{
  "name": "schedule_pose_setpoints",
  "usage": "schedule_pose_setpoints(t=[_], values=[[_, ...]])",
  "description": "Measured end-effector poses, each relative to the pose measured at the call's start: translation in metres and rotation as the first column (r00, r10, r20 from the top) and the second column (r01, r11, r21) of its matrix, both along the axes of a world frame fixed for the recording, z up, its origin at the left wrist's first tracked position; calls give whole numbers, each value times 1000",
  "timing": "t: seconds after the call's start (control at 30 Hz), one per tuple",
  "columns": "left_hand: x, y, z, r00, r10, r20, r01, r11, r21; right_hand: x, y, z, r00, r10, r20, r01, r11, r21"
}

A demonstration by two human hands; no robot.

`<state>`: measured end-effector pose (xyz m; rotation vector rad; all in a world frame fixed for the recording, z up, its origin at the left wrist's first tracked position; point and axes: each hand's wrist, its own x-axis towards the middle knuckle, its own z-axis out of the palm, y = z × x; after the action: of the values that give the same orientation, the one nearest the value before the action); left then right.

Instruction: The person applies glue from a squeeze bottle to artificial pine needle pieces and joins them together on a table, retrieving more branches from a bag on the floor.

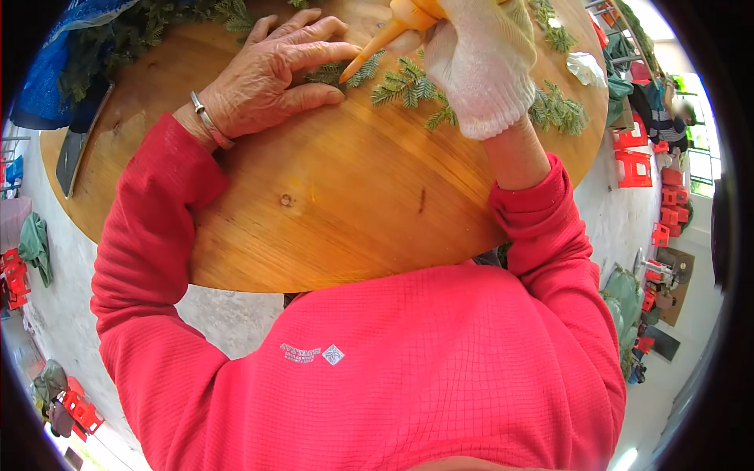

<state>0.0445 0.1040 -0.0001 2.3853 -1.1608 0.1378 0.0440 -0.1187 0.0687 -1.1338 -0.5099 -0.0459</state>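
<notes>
My bare left hand (287, 74) lies on the round wooden table (345, 196) with its fingers stretched out, a metal bangle at the wrist. A small evergreen sprig (363, 72) begins in the gap between its thumb and forefinger. My right hand (483, 71), in a whitish knitted glove, is closed around an orange squeeze bottle (416, 14). The bottle tilts down to the left, and its pointed nozzle (367, 55) ends at the sprig, beside the left fingertips. Another evergreen sprig (407, 85) lies between the hands. The top of the bottle is cut off by the frame.
Evergreen branches (145, 35) are heaped at the table's far left, near blue plastic (39, 82) and a dark flat object (82, 141). More sprigs (559, 110) and crumpled white material (586, 69) lie at right. Red stools (633, 168) stand beyond, with a person (679, 118) in the background.
</notes>
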Motion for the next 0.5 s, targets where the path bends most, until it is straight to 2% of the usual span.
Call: schedule_pose_setpoints(t=[0.13, 0.27, 0.37, 0.5], values=[[1, 1, 0, 1000, 0, -4, 0, 1000, -3, -8, 4, 5, 995, 5, -99, -11, 998, -65], [-5, -6, 7, 999, 26, -33, -26, 1000, 5, -8, 1, 4, 995, -1, -101, -10, 993, -116], [-4, -5, 6, 999, 27, -31, -27, 1000, 9, -10, 9, 2, 995, -51, -88, 50, 999, -9], [-5, -6, 6, 999, 26, -28, -26, 1000, -2, -5, 4, -1, 998, -32, -57, 30, 999, -29]])
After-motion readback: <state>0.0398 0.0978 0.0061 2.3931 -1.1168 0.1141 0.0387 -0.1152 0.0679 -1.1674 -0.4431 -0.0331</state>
